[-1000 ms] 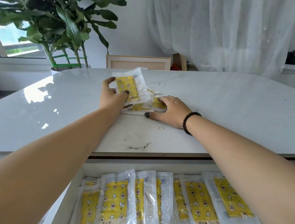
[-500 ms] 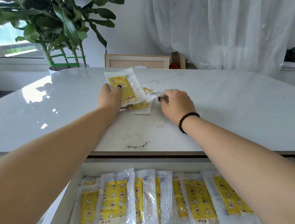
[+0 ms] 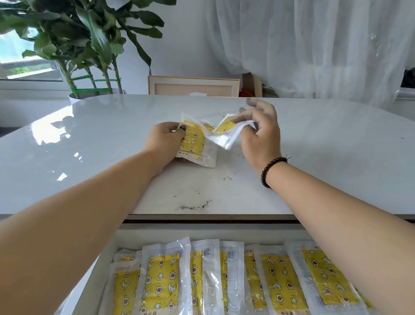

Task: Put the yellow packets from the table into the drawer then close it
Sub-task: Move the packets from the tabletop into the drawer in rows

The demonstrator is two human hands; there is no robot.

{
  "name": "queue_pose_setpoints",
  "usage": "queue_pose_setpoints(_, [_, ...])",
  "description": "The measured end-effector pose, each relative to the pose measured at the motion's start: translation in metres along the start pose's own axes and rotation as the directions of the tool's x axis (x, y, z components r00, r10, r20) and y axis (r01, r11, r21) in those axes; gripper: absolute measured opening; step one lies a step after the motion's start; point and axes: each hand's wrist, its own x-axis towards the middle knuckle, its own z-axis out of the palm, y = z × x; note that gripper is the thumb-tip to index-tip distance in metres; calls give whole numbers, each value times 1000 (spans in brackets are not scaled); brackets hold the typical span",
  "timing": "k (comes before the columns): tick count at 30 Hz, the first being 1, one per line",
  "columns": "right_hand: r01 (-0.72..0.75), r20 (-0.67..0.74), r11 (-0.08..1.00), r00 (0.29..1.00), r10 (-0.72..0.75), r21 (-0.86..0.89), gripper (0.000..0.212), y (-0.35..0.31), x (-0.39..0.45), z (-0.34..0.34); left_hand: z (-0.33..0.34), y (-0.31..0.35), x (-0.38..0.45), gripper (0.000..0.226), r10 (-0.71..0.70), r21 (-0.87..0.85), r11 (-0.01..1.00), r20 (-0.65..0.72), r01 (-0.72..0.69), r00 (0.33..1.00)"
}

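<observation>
On the white table [image 3: 326, 154] my left hand [image 3: 164, 141] grips a yellow packet in clear plastic [image 3: 197, 144], thumb on its top face, its lower end near the tabletop. My right hand [image 3: 261, 134] pinches a second yellow packet [image 3: 224, 131] between thumb and fingers and holds it tilted above the table, its other fingers spread. A sliver of a third packet [image 3: 208, 126] shows between the two. Below the table's front edge the open drawer [image 3: 161, 232] holds several yellow packets [image 3: 283, 285] laid side by side.
A large potted plant [image 3: 87, 36] stands behind the table's far left. A framed board [image 3: 193, 86] leans beyond the far edge, in front of a white curtain [image 3: 310, 41]. Dark crumbs [image 3: 192, 207] lie near the table's front edge.
My right hand has lifted a packet off the table and raised it, fingers spreading. My left hand has brought its packet lower and closer to me.
</observation>
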Motion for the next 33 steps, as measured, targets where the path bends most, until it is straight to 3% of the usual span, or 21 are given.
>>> queue_pose_setpoints(1, [-169, -40, 973, 983, 177, 157, 32, 0, 4, -3, 0, 0, 0, 24, -1, 9, 1000, 4, 1, 1000])
queue_pose_setpoints(2, [-316, -40, 879, 935, 353, 356, 32, 0, 9, -7, 0, 0, 0, 25, -6, 18, 1000, 9, 6, 1000])
queue_pose_setpoints(4, [-476, 74, 594, 816, 574, 649, 37, 2, 16, -18, 0, 0, 0, 25, -16, 35, 999, 23, 15, 1000])
queue_pose_setpoints(6, [-536, 183, 472, 773, 607, 700, 39, 4, 18, -26, 0, 1, -3, 24, -14, 64, 998, 44, 12, 999])
queue_pose_setpoints(8, [-597, 306, 456, 768, 563, 660, 38, 3, 15, -23, 1, 2, -4, 26, -3, 96, 995, 67, -3, 998])
queue_pose_setpoints(10, [-637, 398, 508, 765, 506, 580, 39, 0, 10, -17, -1, 4, -8, 28, 15, 92, 995, 102, -24, 995])
queue_pose_setpoints(14, [-524, 441, 792, 819, 367, 313, 34, 4, 3, -8, -2, 4, -14, 15, 63, 61, 995, 262, -81, 963])
queue_pose_setpoints(17, [-361, 382, 926, 875, 297, 106, 52, 11, 2, -2, -1, 3, -12, 57, 59, 209, 969, 322, -131, 945])
queue_pose_setpoints(19, [-311, 335, 951, 896, 293, -1, 44, 12, 3, 0, -1, 3, -11, 78, 46, 224, 968, 295, -115, 954])
queue_pose_setpoints(22, [-387, 264, 922, 889, 374, -2, 18, 6, 4, -1, -3, 2, -11, 57, 57, 29, 998, 164, -63, 985])
queue_pose_setpoints(24, [-470, 280, 879, 857, 433, 81, 27, 1, 3, -3, -5, 1, -9, 49, 46, -124, 992, 57, -39, 997])
queue_pose_setpoints(26, [-431, 341, 902, 852, 397, 25, 23, -1, 0, -3, -7, -1, -7, 46, 23, -231, 973, 4, -21, 1000])
queue_pose_setpoints(29, [-299, 375, 945, 868, 326, -130, 8, 0, -3, 0, -6, -4, -3, 38, 40, -212, 977, 34, -32, 999])
queue_pose_setpoints(33, [-354, 346, 934, 872, 346, -43, 15, -2, -1, -2, -3, -1, -7, 38, 94, -184, 980, 78, -78, 993])
